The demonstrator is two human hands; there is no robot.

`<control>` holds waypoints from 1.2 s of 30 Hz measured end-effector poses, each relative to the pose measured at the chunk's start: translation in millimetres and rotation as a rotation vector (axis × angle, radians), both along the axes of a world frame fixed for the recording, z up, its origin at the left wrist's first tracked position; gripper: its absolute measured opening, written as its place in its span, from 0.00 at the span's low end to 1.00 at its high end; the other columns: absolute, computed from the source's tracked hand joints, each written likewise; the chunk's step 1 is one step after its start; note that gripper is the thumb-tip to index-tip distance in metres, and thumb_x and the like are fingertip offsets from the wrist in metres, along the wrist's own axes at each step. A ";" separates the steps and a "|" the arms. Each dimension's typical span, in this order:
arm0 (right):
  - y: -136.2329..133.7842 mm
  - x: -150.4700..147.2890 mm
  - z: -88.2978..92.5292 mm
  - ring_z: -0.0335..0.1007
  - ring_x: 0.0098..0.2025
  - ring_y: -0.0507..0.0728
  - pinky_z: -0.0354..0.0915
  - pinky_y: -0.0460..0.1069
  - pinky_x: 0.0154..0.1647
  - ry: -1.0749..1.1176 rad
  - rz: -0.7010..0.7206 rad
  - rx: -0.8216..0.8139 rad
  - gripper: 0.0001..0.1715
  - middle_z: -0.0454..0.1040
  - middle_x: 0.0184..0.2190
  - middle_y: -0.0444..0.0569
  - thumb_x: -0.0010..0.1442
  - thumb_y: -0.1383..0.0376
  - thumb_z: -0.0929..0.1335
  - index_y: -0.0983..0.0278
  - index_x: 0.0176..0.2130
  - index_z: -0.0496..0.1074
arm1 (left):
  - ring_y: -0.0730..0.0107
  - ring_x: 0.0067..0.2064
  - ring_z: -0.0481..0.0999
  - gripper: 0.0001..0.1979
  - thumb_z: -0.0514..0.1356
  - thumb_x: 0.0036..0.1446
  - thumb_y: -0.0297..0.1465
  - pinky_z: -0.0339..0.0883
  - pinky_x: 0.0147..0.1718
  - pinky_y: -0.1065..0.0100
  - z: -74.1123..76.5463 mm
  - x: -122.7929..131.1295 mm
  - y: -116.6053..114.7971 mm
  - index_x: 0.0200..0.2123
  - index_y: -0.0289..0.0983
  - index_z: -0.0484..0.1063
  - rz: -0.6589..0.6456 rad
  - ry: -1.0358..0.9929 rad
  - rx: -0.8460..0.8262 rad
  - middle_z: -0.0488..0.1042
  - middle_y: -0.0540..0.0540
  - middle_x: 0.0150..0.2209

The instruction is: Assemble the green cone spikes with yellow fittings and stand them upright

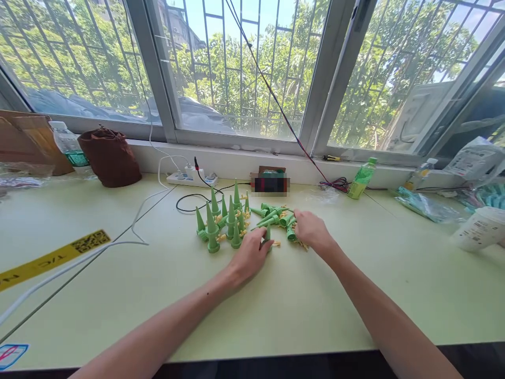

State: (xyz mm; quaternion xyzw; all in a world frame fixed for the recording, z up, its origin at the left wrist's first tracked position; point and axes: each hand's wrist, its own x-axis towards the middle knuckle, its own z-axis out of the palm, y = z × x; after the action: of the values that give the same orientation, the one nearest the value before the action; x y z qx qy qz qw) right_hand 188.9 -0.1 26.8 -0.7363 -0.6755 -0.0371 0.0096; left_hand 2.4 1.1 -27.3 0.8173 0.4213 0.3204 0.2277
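Note:
Near the middle of the table, my left hand (250,252) is closed around a green plastic watering spike (269,231), which stands point up with a small yellow piece sticking out at its right. To its left stands a group of similar green spikes (212,226), mostly upright, with yellow fittings at their sides. My right hand (313,230) is at the right edge of a loose pile of green spikes (272,216) lying on their sides. Its fingers are curled on one spike (291,231) there; the fingertips are partly hidden.
Behind the spikes are a white power strip (191,179), black cable and a blurred dark box (270,183). A brown pouch (110,157) stands back left. A green bottle (362,178), plastic bags and a white cup (479,229) are at right. A white cable (136,216) crosses the left side.

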 end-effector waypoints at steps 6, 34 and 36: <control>-9.1 -5.9 -0.6 0.73 0.37 0.61 0.58 0.48 0.30 0.116 0.037 0.153 0.11 0.75 0.37 0.55 0.60 0.71 0.62 0.65 0.44 0.67 | 0.69 0.29 0.66 0.08 0.51 0.62 0.33 0.58 0.31 0.67 0.2 0.2 0.7 0.32 0.38 0.64 0.018 -0.037 -0.020 0.68 0.49 0.28; -23.7 -32.5 -54.9 0.66 0.28 0.52 0.61 0.46 0.32 0.860 0.471 0.318 0.12 0.75 0.30 0.47 0.65 0.66 0.61 0.66 0.37 0.73 | 0.71 0.29 0.68 0.07 0.49 0.63 0.33 0.60 0.32 0.69 -2.1 -4.0 6.3 0.33 0.38 0.60 0.032 -0.199 -0.045 0.70 0.49 0.30; -23.1 -31.4 -56.4 0.66 0.28 0.52 0.62 0.46 0.32 0.870 0.474 0.311 0.12 0.74 0.30 0.47 0.65 0.66 0.61 0.66 0.37 0.72 | 0.71 0.29 0.69 0.07 0.49 0.63 0.33 0.61 0.31 0.69 -1.7 -3.9 5.6 0.33 0.38 0.60 0.029 -0.194 -0.049 0.71 0.49 0.30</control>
State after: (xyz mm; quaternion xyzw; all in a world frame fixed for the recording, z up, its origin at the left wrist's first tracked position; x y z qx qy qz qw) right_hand 157.5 -23.2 -29.7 -0.5003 -0.7438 0.1755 0.4070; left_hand -1.5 6.7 -29.0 0.7705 0.4166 0.3909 0.2828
